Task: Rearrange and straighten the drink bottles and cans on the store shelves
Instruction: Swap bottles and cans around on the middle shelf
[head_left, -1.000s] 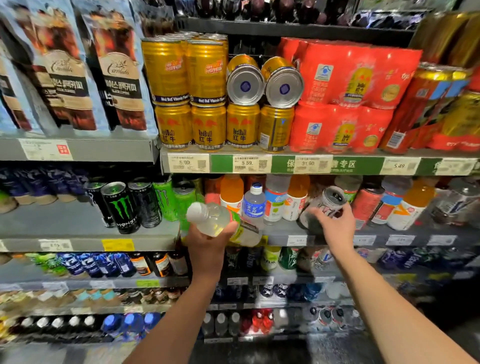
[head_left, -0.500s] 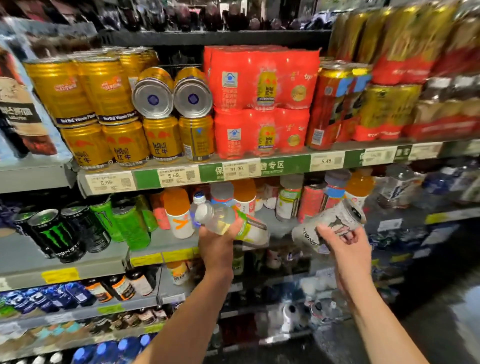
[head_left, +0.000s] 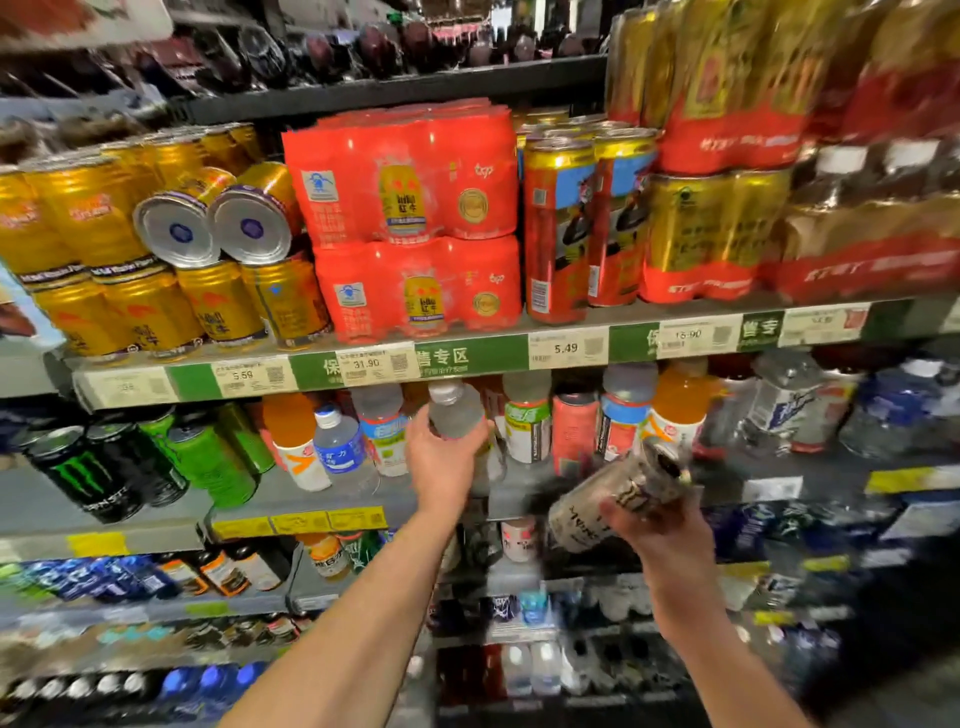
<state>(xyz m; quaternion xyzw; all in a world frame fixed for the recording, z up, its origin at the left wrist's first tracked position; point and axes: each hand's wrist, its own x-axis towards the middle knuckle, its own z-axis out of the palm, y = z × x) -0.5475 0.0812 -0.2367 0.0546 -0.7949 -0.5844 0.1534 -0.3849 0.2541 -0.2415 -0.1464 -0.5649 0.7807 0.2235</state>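
Left hand (head_left: 441, 462) wraps its fingers round a clear bottle (head_left: 457, 415) at centre frame, upright among the shelf's bottles, probably to seat it there. Right hand (head_left: 657, 525) grips a tilted, blurred white Monster can (head_left: 618, 493) lower right, clear of the shelf, awaiting a slot.

Gold cans (head_left: 93, 228), red multipacks (head_left: 410, 176)

The upper shelf (head_left: 467, 358) carries stacked gold cans (head_left: 156, 312), red multipacks (head_left: 415, 218) and tall red cans (head_left: 558, 234). The shelf below (head_left: 311, 499) holds black and green cans (head_left: 88, 473) and bottles (head_left: 340, 449).
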